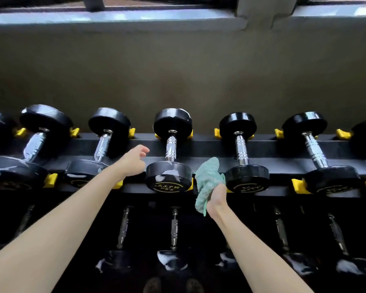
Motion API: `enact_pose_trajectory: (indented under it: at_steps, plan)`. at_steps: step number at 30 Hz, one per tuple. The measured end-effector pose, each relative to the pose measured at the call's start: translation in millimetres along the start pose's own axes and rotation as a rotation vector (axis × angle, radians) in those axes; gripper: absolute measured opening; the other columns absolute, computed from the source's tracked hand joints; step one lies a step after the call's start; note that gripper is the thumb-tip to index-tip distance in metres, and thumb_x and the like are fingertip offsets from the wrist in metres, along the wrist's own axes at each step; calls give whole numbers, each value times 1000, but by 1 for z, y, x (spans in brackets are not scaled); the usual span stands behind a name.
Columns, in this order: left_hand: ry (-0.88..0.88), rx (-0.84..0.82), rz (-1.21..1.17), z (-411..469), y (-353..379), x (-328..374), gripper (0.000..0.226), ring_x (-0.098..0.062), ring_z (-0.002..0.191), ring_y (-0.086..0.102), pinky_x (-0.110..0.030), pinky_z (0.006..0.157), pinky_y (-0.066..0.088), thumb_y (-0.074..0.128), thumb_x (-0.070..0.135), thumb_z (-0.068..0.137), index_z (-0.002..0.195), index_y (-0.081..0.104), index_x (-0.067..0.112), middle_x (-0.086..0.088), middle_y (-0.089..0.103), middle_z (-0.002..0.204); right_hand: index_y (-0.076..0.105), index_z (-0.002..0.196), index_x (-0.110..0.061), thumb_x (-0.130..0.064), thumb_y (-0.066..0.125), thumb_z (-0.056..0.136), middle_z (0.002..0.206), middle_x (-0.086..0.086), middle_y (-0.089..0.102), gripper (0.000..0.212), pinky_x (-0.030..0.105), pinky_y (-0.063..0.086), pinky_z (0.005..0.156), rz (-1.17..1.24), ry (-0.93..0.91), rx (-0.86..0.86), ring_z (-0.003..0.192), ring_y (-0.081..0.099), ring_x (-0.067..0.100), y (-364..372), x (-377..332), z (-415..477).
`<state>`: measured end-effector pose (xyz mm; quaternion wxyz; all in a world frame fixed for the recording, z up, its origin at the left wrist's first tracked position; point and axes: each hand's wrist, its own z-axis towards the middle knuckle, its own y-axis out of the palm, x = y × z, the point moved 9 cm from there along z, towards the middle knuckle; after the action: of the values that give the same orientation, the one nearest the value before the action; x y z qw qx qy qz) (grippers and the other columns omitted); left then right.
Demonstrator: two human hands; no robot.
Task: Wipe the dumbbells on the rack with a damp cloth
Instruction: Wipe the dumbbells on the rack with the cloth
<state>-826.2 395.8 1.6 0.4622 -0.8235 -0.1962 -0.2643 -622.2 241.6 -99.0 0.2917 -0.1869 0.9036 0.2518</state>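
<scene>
Several black dumbbells with chrome handles lie in a row on the top shelf of a black rack [209, 142]. The middle dumbbell [171, 149] shows wet patches on both heads. My right hand [217, 198] grips a crumpled green cloth [207, 178] just right of that dumbbell's near head, in the gap before the dumbbell on the right [242, 151]. My left hand [134, 158] hovers just left of the middle dumbbell's handle, fingers loosely curled, holding nothing. It is close to the near head, contact unclear.
Yellow cradles [297, 185] separate the dumbbells on the rack's rails. A lower shelf holds more dumbbells [173, 235] in deep shadow. A dark wall [178, 70] rises behind the rack, with a window ledge [114, 17] above. My shoes [173, 285] show at the bottom.
</scene>
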Motion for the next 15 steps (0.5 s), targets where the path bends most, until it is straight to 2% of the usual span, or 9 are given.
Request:
enact_pose_trajectory:
  at_steps: [2,4,7,9,11,14,15]
  plan:
    - [-26,-226,132,-2,19,-16,73,-21,119,43,-31,89,44,60,0,64,132,36,14,1,40,126,52,77,-9,-1,29,86,72,8,53,26,23,42,52,-2,64,30,60,48,17,6,23,2]
    - [20,-341,155,-1,32,-27,80,-19,121,46,-36,102,40,73,10,54,125,38,16,2,45,127,59,80,-8,-10,28,92,79,11,60,33,30,46,66,27,99,-13,74,55,22,21,40,2]
    - [190,-242,163,3,35,-25,57,-22,101,61,-36,92,48,81,16,63,108,46,18,-1,59,109,60,93,-10,-16,23,99,91,10,63,38,36,48,76,147,60,-82,85,59,23,40,40,-2]
    - [301,-173,200,3,32,-22,49,-21,94,63,-33,85,50,80,19,67,105,48,17,0,61,103,59,97,-11,-17,22,99,96,8,63,37,36,49,73,214,14,-107,87,60,21,44,36,-4]
    - [374,-174,219,3,30,-21,48,-16,92,61,-29,83,49,80,20,68,105,49,15,3,61,100,59,99,-13,-16,22,99,97,8,62,37,36,49,74,275,-12,-110,87,60,21,42,35,-5]
    - [432,-204,235,6,28,-24,47,-12,92,62,-30,88,49,79,26,66,102,50,13,7,64,94,57,86,-12,-15,19,98,86,6,58,40,42,47,91,268,2,-98,73,55,22,38,33,-8]
    - [444,-209,239,6,27,-25,50,-10,93,63,-31,89,49,76,34,62,100,51,14,8,66,92,54,80,-12,-15,18,98,80,3,54,41,36,50,85,272,13,-97,65,51,22,38,33,-10]
